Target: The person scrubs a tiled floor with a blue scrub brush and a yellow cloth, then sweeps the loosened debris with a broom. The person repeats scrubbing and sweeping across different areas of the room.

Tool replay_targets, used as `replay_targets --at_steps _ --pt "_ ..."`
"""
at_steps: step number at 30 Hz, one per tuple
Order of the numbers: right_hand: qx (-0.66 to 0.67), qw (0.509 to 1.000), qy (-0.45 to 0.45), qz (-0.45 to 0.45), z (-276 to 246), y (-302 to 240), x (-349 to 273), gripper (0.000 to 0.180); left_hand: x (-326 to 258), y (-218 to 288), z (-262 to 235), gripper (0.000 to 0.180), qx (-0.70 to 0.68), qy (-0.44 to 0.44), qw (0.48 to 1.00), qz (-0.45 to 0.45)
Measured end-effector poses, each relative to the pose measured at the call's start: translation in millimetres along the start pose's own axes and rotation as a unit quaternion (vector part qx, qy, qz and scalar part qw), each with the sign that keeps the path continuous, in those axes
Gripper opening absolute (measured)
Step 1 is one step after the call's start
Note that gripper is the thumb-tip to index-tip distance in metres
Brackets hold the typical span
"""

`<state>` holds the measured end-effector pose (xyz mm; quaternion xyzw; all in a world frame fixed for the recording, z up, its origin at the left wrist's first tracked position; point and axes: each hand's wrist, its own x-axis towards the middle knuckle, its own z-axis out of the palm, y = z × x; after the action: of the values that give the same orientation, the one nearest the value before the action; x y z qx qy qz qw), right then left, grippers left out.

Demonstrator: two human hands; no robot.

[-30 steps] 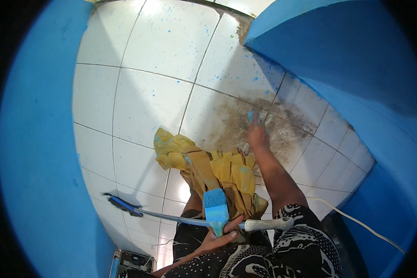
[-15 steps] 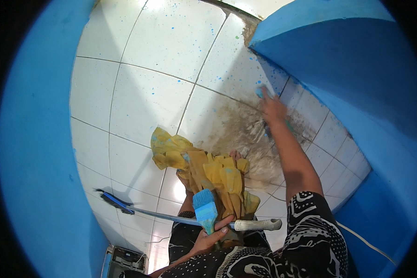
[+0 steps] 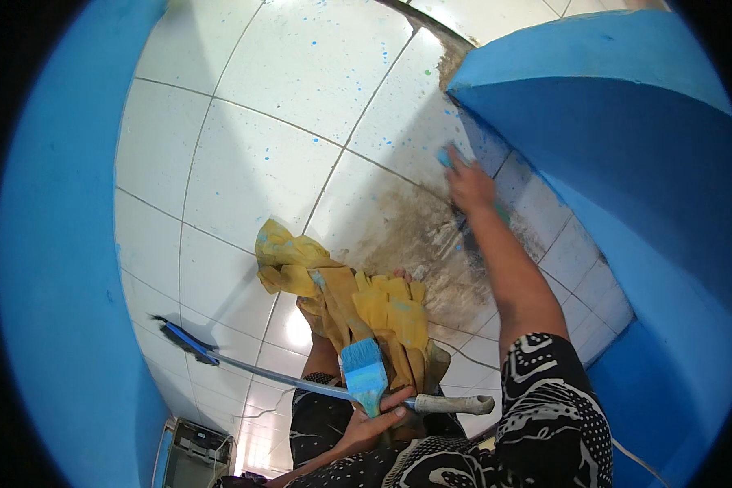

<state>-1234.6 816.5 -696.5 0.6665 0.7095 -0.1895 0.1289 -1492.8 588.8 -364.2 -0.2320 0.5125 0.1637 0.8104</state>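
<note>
Right hand (image 3: 472,190) pinches small blurred blue piece (image 3: 444,157); if left hand (image 3: 370,429) slackens, we could drop the flat blue-bristled paintbrush (image 3: 364,376) it grips.

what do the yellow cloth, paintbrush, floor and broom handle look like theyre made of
Yellow cloth: soft, matt fabric, perhaps cotton; limp folds suggest it.
Paintbrush: fibre bristles, natural or synthetic unclear; blue paint coats much of it.
Floor: likely glazed ceramic tiles; glossy highlights, dark joints.
Broom handle: smooth pole, metal or plastic unclear; its pale grip looks like scuffed plastic.
</note>
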Motion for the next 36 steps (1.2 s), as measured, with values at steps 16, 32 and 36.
replay_targets --at_steps 16,32,36 --pt "0.145 0.972 -0.056 0.177 -55 -20 46 0.05 -8 15 -1 0.041 -0.04 0.037 0.998 -0.01" --pt "0.017 0.998 -0.056 0.013 -62 -82 67 0.044 -8 20 -1 0.038 -0.007 0.031 0.999 -0.008" --pt "-0.01 0.998 -0.055 0.031 -61 -14 41 0.045 -14 24 -6 0.036 -0.023 0.057 0.998 -0.01"
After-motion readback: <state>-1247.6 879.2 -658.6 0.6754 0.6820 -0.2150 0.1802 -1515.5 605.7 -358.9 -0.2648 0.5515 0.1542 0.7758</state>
